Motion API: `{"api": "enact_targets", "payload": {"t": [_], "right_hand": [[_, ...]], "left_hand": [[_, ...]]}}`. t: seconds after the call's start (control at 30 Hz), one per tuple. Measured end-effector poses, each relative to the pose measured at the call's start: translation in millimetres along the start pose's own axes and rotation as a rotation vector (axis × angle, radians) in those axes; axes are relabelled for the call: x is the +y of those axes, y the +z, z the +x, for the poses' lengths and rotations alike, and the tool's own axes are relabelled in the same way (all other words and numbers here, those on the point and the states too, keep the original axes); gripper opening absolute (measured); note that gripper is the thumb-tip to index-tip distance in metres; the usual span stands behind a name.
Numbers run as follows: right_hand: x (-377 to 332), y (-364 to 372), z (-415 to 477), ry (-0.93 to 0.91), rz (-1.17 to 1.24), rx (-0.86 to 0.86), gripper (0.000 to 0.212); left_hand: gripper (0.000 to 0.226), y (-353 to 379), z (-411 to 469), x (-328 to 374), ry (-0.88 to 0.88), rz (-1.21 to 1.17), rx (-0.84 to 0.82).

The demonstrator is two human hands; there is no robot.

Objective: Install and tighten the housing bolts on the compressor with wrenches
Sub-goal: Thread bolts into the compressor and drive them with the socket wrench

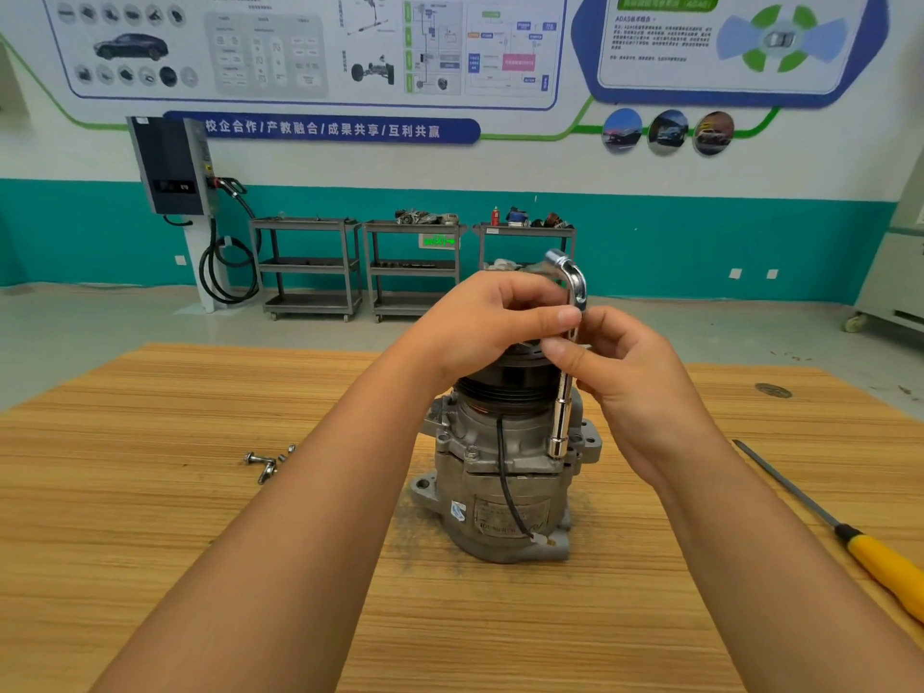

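A grey metal compressor stands upright in the middle of the wooden table, its black pulley on top and a black wire down its front. A chrome L-shaped socket wrench stands vertical on the housing's right side, its socket end down on a bolt. My left hand is closed around the wrench's upper bend, above the pulley. My right hand pinches the shaft just below it. A bolt head shows on the housing's front flange. Several loose bolts lie on the table to the left.
A screwdriver with a yellow handle lies at the table's right edge. Beyond the table stand three grey tool carts against a teal wall, with a charging unit to their left.
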State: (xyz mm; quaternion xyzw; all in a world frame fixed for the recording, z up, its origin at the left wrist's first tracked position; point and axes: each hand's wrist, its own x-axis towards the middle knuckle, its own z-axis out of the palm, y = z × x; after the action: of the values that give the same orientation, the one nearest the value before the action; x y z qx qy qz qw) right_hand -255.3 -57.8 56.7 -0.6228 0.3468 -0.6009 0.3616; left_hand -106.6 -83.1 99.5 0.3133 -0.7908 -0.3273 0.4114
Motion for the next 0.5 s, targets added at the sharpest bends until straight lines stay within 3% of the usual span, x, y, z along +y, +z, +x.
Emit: {"api": "enact_targets", "payload": {"t": [0.1, 0.2, 0.5], "right_hand": [[0.1, -4.6, -4.6, 0.009, 0.119, -0.082, 0.019], [0.3, -7.9, -7.4, -0.006, 0.086, -0.115, 0.028], [3.3, -0.7, -6.0, -0.07, 0.043, 0.028, 0.024]], "left_hand": [[0.015, -0.3, -0.8, 1.0, 0.0, 0.014, -0.034], [0.019, -0.7, -1.9, 2.1, -0.012, 0.006, -0.064], [0.013, 3.5, -3.0, 7.0, 0.009, -0.043, -0.067]]}}
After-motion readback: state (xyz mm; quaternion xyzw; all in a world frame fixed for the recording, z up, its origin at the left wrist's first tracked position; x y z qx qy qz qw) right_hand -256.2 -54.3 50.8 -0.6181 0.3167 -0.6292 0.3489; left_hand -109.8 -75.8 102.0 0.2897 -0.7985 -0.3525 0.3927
